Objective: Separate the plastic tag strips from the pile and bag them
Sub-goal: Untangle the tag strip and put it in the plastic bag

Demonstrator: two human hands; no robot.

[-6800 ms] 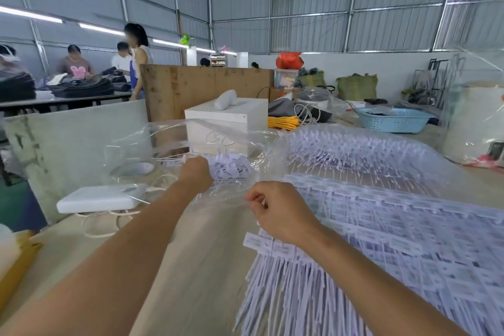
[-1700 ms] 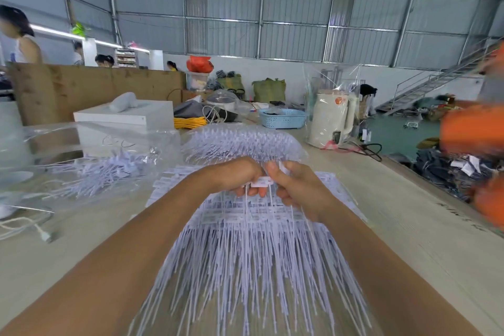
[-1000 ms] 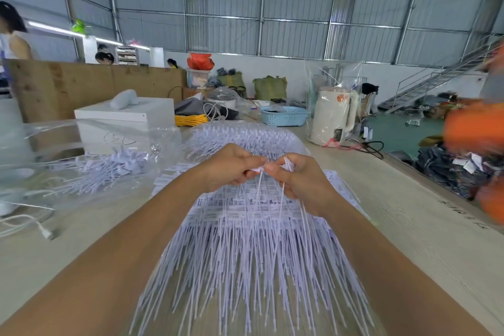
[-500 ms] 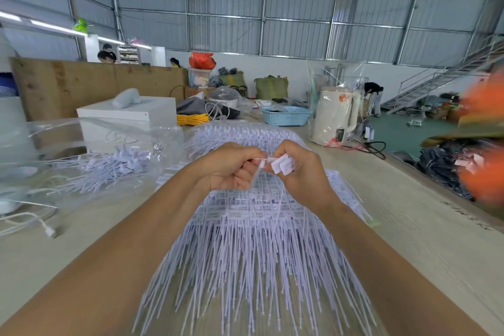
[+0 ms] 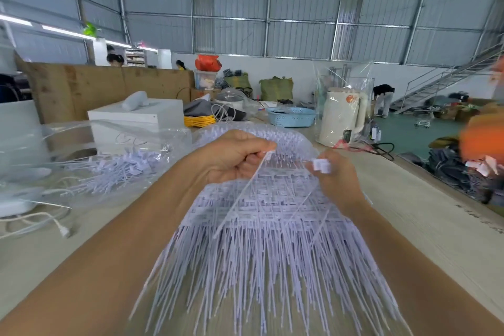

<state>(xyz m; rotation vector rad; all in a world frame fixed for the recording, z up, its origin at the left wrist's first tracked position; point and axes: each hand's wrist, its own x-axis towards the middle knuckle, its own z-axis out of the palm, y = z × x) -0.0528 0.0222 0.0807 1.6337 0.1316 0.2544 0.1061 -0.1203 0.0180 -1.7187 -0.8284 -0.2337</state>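
Note:
A big pile of white plastic tag strips fans out on the table in front of me, thin tails pointing toward me. My left hand pinches the head of one strip that slants down over the pile. My right hand pinches a few tag heads, their tails trailing down. The two hands are held apart above the pile. A clear plastic bag with loose strips inside lies to the left.
A white box stands behind the bag, a blue basket and a wrapped cream kettle farther back. A white cable and plug lie at the left. The table's right edge drops to the floor; people work beyond.
My hands, together at the tag heads half a second ago, have drawn apart sideways. One strip now hangs from my left hand, the rest stay with my right.

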